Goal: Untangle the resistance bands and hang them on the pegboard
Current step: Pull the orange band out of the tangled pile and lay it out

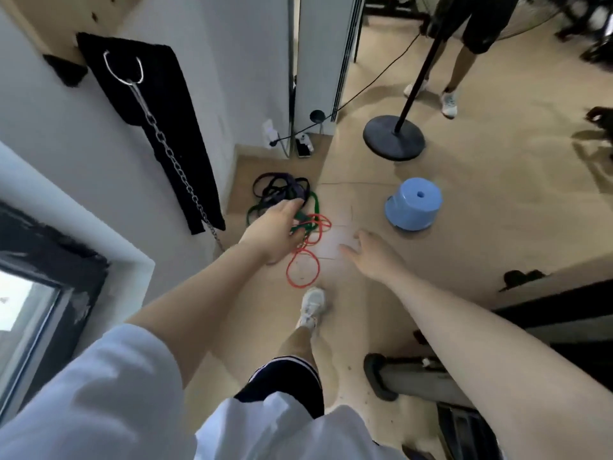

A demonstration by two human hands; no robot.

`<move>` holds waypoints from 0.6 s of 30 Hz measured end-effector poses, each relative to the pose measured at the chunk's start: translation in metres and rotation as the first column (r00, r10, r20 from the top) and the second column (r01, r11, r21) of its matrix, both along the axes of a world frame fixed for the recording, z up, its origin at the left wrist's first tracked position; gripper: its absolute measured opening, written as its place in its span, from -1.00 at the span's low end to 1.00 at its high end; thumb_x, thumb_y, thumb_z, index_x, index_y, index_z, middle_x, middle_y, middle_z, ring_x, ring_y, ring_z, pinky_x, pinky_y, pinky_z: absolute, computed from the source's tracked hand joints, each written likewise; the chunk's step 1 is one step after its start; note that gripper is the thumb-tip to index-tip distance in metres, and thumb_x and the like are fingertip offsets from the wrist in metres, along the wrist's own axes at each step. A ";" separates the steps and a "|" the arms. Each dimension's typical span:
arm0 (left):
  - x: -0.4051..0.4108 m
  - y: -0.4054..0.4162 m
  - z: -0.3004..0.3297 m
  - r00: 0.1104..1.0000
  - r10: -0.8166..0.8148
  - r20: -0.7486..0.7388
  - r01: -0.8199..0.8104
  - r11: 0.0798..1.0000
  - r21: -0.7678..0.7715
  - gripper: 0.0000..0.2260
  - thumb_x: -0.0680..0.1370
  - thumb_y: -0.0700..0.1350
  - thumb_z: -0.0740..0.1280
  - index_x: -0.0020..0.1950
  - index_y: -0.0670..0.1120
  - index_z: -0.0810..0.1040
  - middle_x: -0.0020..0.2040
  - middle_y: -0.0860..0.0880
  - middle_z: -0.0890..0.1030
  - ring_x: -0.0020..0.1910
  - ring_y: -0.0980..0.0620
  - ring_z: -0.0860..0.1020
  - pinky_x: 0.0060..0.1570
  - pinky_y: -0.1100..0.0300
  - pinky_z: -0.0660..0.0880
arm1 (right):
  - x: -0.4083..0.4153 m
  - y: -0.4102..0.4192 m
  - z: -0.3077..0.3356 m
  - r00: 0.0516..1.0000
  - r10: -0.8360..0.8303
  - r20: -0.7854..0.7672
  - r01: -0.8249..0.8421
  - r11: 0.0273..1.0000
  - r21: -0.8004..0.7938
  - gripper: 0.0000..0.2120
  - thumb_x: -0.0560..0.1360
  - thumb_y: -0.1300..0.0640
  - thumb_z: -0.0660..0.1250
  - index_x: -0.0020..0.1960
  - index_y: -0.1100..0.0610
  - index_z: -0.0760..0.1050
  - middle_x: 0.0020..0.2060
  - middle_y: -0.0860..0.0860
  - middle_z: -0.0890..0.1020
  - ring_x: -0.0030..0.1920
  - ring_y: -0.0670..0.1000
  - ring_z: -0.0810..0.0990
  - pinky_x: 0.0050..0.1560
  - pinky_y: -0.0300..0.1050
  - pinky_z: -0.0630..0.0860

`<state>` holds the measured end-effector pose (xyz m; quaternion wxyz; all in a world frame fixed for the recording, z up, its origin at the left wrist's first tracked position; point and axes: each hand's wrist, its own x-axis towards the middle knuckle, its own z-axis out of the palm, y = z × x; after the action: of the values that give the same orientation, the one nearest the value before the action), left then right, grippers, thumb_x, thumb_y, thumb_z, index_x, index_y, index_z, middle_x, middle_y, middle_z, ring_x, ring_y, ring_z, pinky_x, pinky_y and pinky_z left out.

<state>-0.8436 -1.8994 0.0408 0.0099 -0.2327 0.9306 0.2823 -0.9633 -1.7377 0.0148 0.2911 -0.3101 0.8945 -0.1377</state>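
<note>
Resistance bands [300, 207]: purple, green and red loops, tangled in one heap on the floor by the wall.

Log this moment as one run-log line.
stage: reaching | left hand: over band tangle on floor, grip unclear | right hand: open, empty | hung: none visible

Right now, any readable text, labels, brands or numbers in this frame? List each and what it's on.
None readable.
Power strip by the wall: any markings too small and blurred.
Blue stool: no print visible.
Shoe: no legible logo.
Resistance bands under the left hand: no print visible.
Right hand is open and holds nothing bearing text.
</note>
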 end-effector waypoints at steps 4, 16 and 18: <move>-0.109 -0.058 -0.008 0.999 0.020 -0.033 -0.019 0.999 0.038 -0.56 0.52 -0.12 0.26 0.37 -0.18 0.31 0.34 -0.17 0.40 0.32 -0.12 0.38 0.24 0.09 0.34 | -0.108 -0.056 -0.015 1.000 0.009 0.001 -0.009 0.998 0.060 -0.41 0.55 -0.19 0.14 0.40 0.19 0.24 0.35 0.16 0.38 0.30 0.16 0.42 0.25 0.04 0.40; -0.388 -0.197 0.016 0.995 -0.104 0.001 0.104 0.993 0.048 -0.47 0.56 -0.11 0.20 0.50 -0.12 0.11 0.48 -0.09 0.24 0.43 -0.03 0.26 0.37 0.09 0.25 | -0.398 -0.174 0.006 0.997 -0.071 0.037 0.067 0.993 0.096 -0.42 0.57 -0.12 0.17 0.43 0.23 0.21 0.37 0.19 0.38 0.34 0.16 0.39 0.31 -0.01 0.33; -0.422 -0.215 0.006 0.997 -0.078 0.002 0.078 0.996 0.052 -0.47 0.56 -0.10 0.20 0.49 -0.11 0.12 0.47 -0.09 0.25 0.42 -0.03 0.28 0.34 0.11 0.26 | -0.441 -0.199 -0.003 0.999 -0.037 0.020 0.035 0.994 0.100 -0.41 0.56 -0.12 0.18 0.42 0.25 0.22 0.36 0.20 0.39 0.33 0.16 0.39 0.29 -0.02 0.33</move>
<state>-1.2657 -2.1147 0.0470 0.0289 -0.1965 0.9314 0.3050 -1.4042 -1.9364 0.0116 0.3131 -0.2775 0.9025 -0.1017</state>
